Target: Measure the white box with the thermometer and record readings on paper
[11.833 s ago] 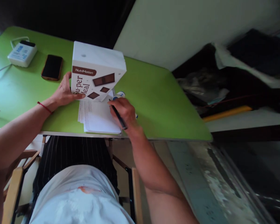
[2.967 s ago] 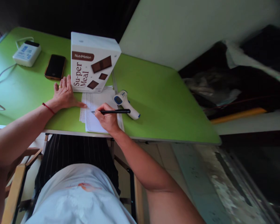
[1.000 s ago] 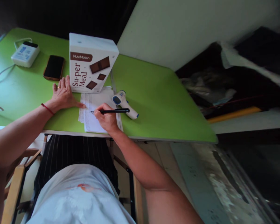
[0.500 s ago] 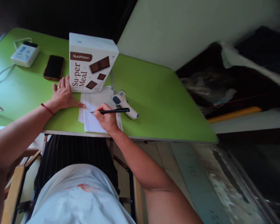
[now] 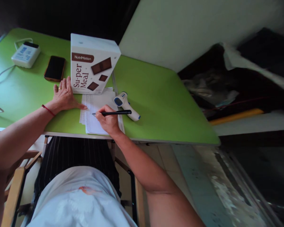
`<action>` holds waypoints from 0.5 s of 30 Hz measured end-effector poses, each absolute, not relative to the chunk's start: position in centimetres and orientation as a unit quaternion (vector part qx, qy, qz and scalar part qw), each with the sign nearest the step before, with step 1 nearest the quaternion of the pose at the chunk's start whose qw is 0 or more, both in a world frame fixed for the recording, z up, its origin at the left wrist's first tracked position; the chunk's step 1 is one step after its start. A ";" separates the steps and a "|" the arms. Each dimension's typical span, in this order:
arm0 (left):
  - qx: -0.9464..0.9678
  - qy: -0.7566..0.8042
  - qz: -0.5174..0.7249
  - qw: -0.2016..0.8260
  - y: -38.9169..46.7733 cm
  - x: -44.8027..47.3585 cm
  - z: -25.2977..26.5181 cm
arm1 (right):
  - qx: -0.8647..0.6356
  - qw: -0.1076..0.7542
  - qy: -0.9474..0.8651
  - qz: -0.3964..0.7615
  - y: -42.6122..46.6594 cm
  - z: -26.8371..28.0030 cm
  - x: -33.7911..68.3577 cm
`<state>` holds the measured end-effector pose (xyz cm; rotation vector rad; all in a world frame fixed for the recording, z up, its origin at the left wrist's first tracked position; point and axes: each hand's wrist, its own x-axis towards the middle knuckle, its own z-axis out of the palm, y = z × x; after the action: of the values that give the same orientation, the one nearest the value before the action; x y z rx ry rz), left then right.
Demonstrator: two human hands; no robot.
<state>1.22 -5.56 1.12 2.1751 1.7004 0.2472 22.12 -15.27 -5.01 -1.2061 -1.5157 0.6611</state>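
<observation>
Between the fingers of my right hand [image 5: 109, 121] is a black pen [image 5: 117, 112], its tip on or just above a stack of paper sheets [image 5: 97, 124] at the table's front edge. Rows of small writing cover the left part of the paper. My left hand [image 5: 65, 96] lies flat with fingers spread, its thumb on the paper's left edge and its fingertips beside a white box [image 5: 94, 69] printed "NutriMotion Su-per Meal". The box stands upright at the paper's far end. Just right of the paper lies a white and blue infrared thermometer [image 5: 126, 105], partly behind the pen.
A phone [image 5: 55, 68] in a brown case lies beyond my left hand. Farther left is a white device [image 5: 26, 54] with a dark top strip and a cable. The green table [image 5: 161, 101] ends at a pale wall on the right.
</observation>
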 end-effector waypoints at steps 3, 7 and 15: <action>0.770 0.606 0.086 0.181 -5.5 1.2 1.1 | -0.499 0.531 -0.629 0.272 -15.3 -5.0 22.1; 0.772 0.603 0.091 0.178 -5.4 1.2 0.9 | -0.492 0.545 -0.620 0.276 -15.2 -4.9 22.1; 0.771 0.605 0.092 0.178 -5.6 1.3 1.2 | -0.511 0.520 -0.631 0.266 -15.2 -4.9 22.2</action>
<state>1.29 -5.61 1.17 2.1802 1.7101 0.2590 22.16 -15.23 -4.86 -1.2253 -1.5120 0.6378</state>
